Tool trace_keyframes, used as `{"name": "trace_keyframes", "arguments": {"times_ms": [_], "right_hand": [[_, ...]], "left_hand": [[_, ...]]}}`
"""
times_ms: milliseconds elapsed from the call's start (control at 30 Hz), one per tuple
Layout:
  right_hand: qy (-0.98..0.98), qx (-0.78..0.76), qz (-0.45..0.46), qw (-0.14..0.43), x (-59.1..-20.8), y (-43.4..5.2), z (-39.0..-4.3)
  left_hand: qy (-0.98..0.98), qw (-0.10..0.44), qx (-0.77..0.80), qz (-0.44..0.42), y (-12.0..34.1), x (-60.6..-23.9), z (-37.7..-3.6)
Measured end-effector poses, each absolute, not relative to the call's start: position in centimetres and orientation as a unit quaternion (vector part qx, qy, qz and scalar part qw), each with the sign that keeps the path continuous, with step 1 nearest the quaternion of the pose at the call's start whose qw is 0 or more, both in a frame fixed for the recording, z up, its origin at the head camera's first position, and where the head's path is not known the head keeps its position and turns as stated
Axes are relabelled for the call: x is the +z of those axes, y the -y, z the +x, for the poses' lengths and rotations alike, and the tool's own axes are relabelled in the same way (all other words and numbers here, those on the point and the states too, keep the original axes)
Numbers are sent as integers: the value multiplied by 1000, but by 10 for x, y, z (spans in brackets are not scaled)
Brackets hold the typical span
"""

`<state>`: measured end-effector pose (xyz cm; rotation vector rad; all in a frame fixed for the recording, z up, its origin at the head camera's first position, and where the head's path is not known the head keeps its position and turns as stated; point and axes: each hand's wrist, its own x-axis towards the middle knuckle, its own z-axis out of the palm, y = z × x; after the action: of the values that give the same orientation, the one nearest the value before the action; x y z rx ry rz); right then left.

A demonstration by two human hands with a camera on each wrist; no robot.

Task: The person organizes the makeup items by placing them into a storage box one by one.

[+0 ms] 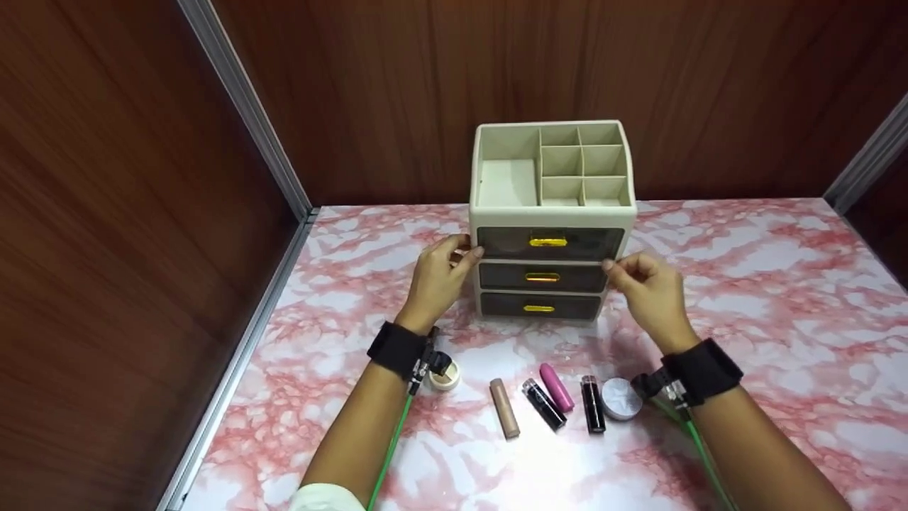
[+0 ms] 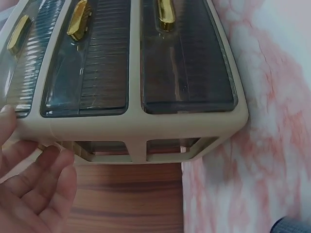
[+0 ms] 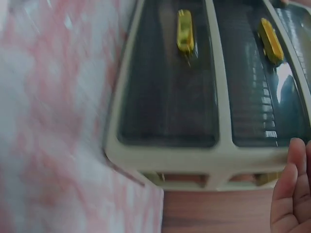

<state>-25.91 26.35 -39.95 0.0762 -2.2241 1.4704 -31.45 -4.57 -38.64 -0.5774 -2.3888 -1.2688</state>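
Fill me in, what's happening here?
A person holds a cream drawer organizer by its sides, left hand on the left, right hand on the right. It stands upright on the marbled table, all three drawers closed. In front lie a tan tube, a pink tube, two black tubes and two round containers.

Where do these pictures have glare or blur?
Head view: bright glare on the near middle of the marbled tabletop; left wrist view: pale highlights on the top drawer; right wrist view: cosmetics organizer and tabletop blurred, with a white glint on the middle drawer.
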Motion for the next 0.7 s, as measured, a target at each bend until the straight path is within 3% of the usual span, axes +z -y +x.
{"name": "trace_keyframes", "arguments": {"times_ms": [333, 700], "right_hand": [[725, 686, 39, 51, -413, -230, -249], [634, 772, -29, -39, -415, -204, -262]], "left_hand": [[772, 129, -599, -172, 47, -422, -313], [716, 118, -679, -109, 39, -436, -318]]}}
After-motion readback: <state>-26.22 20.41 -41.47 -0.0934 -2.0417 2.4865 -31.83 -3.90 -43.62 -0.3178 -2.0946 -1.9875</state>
